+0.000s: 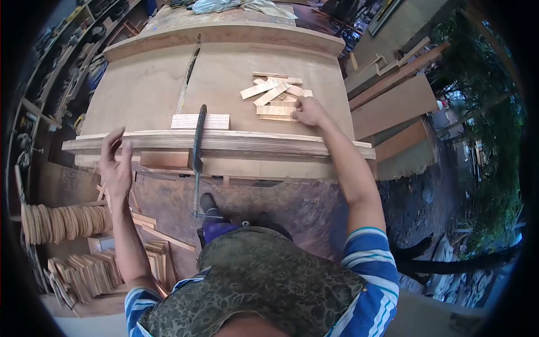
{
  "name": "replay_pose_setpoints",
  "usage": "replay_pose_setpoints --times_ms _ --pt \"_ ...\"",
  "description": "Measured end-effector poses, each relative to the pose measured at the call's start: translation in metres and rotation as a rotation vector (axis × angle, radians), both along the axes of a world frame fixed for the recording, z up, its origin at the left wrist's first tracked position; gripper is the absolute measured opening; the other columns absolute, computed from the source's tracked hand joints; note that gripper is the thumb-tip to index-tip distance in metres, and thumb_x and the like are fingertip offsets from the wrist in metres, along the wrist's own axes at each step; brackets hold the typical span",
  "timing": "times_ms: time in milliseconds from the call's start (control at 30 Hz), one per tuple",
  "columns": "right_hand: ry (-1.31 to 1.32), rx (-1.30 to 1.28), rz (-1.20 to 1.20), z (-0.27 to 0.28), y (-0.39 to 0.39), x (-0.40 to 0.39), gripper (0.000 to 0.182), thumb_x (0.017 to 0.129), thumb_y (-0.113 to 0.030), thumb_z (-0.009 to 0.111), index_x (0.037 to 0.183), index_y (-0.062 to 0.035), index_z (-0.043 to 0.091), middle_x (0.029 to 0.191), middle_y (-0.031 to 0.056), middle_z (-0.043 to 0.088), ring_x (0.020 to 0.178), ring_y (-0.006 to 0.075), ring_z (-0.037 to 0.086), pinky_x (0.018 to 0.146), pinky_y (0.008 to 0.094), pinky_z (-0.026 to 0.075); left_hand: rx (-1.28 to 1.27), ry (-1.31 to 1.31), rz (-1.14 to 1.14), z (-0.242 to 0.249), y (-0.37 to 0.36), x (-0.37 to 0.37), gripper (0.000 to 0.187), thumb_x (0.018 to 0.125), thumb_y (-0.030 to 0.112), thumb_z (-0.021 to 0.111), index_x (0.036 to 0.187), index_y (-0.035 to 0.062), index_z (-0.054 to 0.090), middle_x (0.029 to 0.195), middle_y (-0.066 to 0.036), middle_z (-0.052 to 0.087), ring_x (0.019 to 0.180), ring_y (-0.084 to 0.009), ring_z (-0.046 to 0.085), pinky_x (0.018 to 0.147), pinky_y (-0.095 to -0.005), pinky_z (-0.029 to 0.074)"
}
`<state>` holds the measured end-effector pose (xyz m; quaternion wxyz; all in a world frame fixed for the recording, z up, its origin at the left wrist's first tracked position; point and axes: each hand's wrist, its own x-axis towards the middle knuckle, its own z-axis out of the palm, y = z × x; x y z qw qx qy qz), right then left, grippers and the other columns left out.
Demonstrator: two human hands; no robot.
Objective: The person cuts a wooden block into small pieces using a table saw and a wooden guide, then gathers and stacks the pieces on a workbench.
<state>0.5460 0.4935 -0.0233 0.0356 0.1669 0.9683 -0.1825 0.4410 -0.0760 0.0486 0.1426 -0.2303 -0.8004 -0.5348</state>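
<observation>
My right hand [310, 112] reaches to the right side of a loose pile of short wood strips [272, 89]. Its thumb and fingers close on the end of a pale wood strip [273, 110] at the pile's near edge. My left hand [116, 168] is raised near the left part of a long wooden fence [252, 141] along the table's near edge, fingers apart and nothing in them. A dark metal clamp [198, 137] grips the fence over a wood block [213, 121] on its far side.
The large plywood table [146, 84] has a dark slot [191, 70] and a raised board [236, 35] across its far side. Lower left stand stacked wood pieces [84, 275] and a row of rounded wood pieces [64, 223]. Boards [396, 106] lean at the right.
</observation>
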Motion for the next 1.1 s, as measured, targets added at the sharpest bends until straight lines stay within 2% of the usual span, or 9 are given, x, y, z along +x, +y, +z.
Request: replay_pose_setpoints --times_ms 100,133,233,367,400,533,767,967,1100 --pt "0.163 0.201 0.254 -0.007 -0.005 -0.002 0.039 0.084 -0.032 0.079 0.111 -0.0049 0.074 0.111 0.0187 0.071 0.109 0.0351 0.068 0.095 0.0448 0.055 -0.07 0.102 -0.158 0.044 0.074 0.021 0.034 0.098 0.012 0.071 0.13 0.0015 0.065 0.129 -0.011 0.069 0.123 -0.0225 0.063 0.108 -0.0373 0.049" --pt "0.053 0.148 0.267 0.0 -0.016 -0.001 0.038 0.085 -0.035 0.079 0.112 -0.0093 0.076 0.12 0.0182 0.069 0.116 0.0372 0.065 0.101 0.0473 0.053 -0.121 0.096 -0.224 0.05 0.097 0.02 0.033 0.098 0.012 0.07 0.13 0.0014 0.065 0.13 -0.011 0.069 0.125 -0.0229 0.063 0.109 -0.0385 0.048" --pt "-0.137 0.21 0.256 0.014 -0.033 -0.002 0.037 0.085 -0.036 0.08 0.111 -0.0109 0.076 0.119 0.0171 0.07 0.114 0.0372 0.066 0.1 0.0468 0.053 -0.253 0.085 -0.366 0.058 0.171 0.0 0.036 0.095 0.017 0.074 0.127 0.0016 0.066 0.13 -0.013 0.07 0.124 -0.025 0.064 0.107 -0.0414 0.05" --pt "-0.174 0.14 0.293 0.014 -0.027 0.005 0.039 0.084 -0.034 0.078 0.111 -0.0062 0.076 0.118 0.0201 0.071 0.117 0.0366 0.067 0.1 0.0479 0.055 -0.646 0.073 -0.496 0.02 0.28 -0.05 0.055 0.089 0.034 0.08 0.128 -0.0015 0.066 0.129 -0.022 0.069 0.126 -0.035 0.064 0.105 -0.0438 0.052" --pt "-0.169 0.015 0.242 0.009 -0.025 0.007 0.045 0.082 -0.035 0.082 0.114 -0.0057 0.074 0.119 0.0187 0.07 0.118 0.036 0.066 0.1 0.0474 0.055 -0.776 0.008 -0.531 0.014 0.306 -0.056 0.061 0.087 0.04 0.08 0.129 -0.0028 0.066 0.129 -0.024 0.068 0.126 -0.0358 0.064 0.105 -0.0441 0.052" --pt "-0.109 0.067 0.341 0.006 -0.026 0.013 0.053 0.077 -0.038 0.087 0.116 -0.005 0.07 0.116 0.0166 0.066 0.118 0.0362 0.063 0.101 0.0463 0.052 -1.205 -0.201 -0.604 -0.015 0.386 -0.082 0.079 0.084 0.055 0.08 0.131 -0.0056 0.062 0.127 -0.026 0.068 0.121 -0.0367 0.067 0.104 -0.0458 0.054" --pt "-0.166 0.103 0.324 0.032 -0.039 0.016 0.043 0.081 -0.032 0.082 0.11 -0.0054 0.064 0.112 0.0172 0.066 0.113 0.036 0.065 0.096 0.0481 0.054 -1.274 -0.03 -0.527 -0.045 0.414 -0.064 0.069 0.089 0.05 0.077 0.134 -0.0005 0.062 0.129 -0.021 0.07 0.118 -0.0339 0.07 0.099 -0.0436 0.058" --pt "-0.18 -0.014 0.513 0.017 0.002 0.018 0.037 0.085 -0.025 0.072 0.111 -0.0018 0.062 0.099 0.0216 0.068 0.102 0.042 0.067 0.088 0.0518 0.055 -1.143 -0.311 -0.531 -0.061 0.409 -0.078 0.066 0.086 0.046 0.076 0.13 -0.0015 0.059 0.12 -0.023 0.069 0.114 -0.0377 0.069 0.096 -0.0473 0.058" --pt "-0.059 -0.047 0.509 0.022 0.027 0.028 0.033 0.087 -0.023 0.068 0.111 0.0003 0.062 0.098 0.0229 0.068 0.099 0.0425 0.066 0.086 0.0517 0.054 -1.039 -0.066 -0.51 -0.069 0.403 -0.051 0.063 0.087 0.04 0.079 0.131 0.0002 0.058 0.122 -0.024 0.069 0.118 -0.0369 0.067 0.099 -0.0472 0.056"
